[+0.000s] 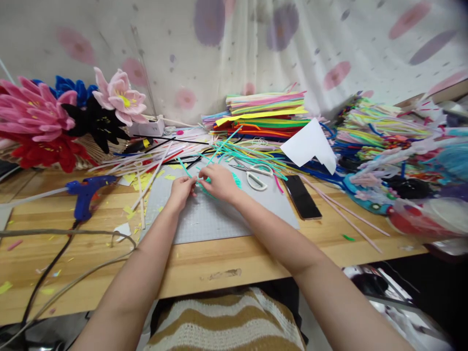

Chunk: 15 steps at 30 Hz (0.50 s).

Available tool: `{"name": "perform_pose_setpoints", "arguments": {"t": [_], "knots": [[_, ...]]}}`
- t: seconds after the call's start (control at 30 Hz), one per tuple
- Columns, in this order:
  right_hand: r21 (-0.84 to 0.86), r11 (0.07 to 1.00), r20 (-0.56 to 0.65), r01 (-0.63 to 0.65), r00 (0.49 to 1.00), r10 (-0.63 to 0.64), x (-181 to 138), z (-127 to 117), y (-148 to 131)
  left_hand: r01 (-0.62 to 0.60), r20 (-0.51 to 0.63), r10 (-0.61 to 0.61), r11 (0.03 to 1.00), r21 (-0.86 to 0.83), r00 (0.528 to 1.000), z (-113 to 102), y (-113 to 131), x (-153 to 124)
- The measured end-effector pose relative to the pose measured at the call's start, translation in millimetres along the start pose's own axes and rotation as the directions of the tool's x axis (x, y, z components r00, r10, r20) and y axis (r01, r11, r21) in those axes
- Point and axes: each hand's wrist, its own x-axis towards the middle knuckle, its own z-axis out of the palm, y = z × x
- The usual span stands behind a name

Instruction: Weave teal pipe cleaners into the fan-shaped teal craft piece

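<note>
Over the grey cutting mat (219, 226), my left hand (182, 191) and my right hand (220, 183) come together at the fingertips. Both are closed in a pinch on a teal pipe cleaner (184, 166), whose end sticks up beyond my left fingers. Just where each fingertip presses is partly hidden. A curled, fringed teal piece (237, 181) shows just past my right hand. White-handled scissors (257, 181) lie to the right of it, and loose teal pipe cleaners (272, 166) spread behind them.
A blue glue gun (86, 195) with a cord lies left. A black phone (302, 197) rests right of the mat, near a white paper piece (310, 146). Bundled pipe cleaners (266, 114) are stacked behind; fuzzy flowers (122, 97) stand back left. Yellow scraps (131, 210) litter the table.
</note>
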Motion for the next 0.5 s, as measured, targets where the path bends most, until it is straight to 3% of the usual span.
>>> {"name": "perform_pose_setpoints", "arguments": {"t": [0.1,0.2,0.3,0.5], "knots": [[0.055,0.991,-0.019,-0.124,0.992,0.125,-13,23,-7,-0.022,0.060,0.020,0.999,0.029,0.998,-2,0,-1],[0.090,0.974,-0.044,-0.206,0.977,0.211,-17,33,-6,-0.131,0.107,0.120,0.986,0.106,0.987,-4,-4,0],[0.107,0.967,-0.046,-0.230,0.971,0.236,-18,36,-3,-0.203,0.123,0.181,0.959,0.199,0.976,-4,-10,3],[0.102,0.969,-0.067,-0.225,0.970,0.232,-22,39,2,-0.190,0.097,0.170,0.943,0.272,0.981,-5,-14,6]]}}
